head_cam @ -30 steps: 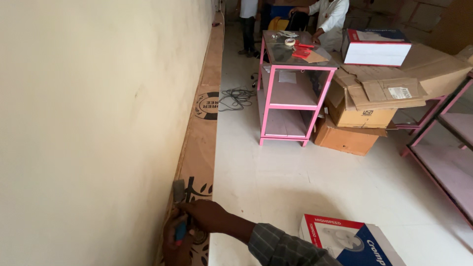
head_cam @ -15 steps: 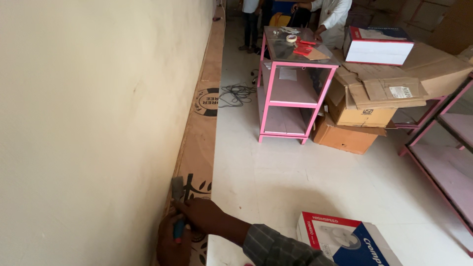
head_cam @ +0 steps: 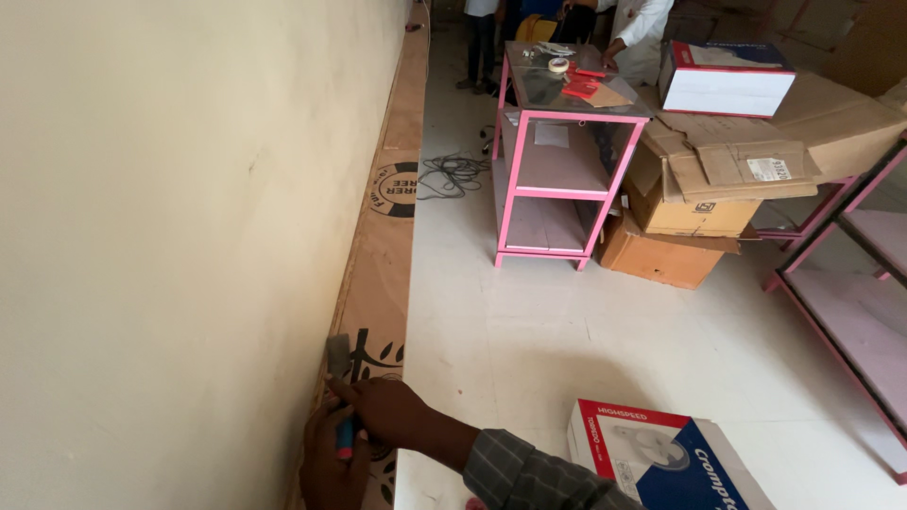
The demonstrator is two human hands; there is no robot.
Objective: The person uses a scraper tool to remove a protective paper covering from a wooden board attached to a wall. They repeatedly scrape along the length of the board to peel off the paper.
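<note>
A small paintbrush (head_cam: 338, 359) with grey bristles and a blue and red handle rests against the foot of the cream wall (head_cam: 170, 236), where the wall meets a strip of brown cardboard (head_cam: 383, 255) lining the floor edge. My right hand (head_cam: 389, 414), in a checked grey sleeve, is closed over the handle. My left hand (head_cam: 326, 470) sits just below it, low against the cardboard beside the handle's end; its grip is hidden.
A red, white and blue carton (head_cam: 671, 458) lies on the white floor right of my arm. A pink metal rack (head_cam: 557, 161) stands farther off with stacked cardboard boxes (head_cam: 699, 189) beside it. More pink shelving (head_cam: 850, 283) is at the right. Other people stand at the far end.
The brush and my hands stay at the same spot on the wall's base; the bristles have crept up only slightly. The view has shifted a little.
</note>
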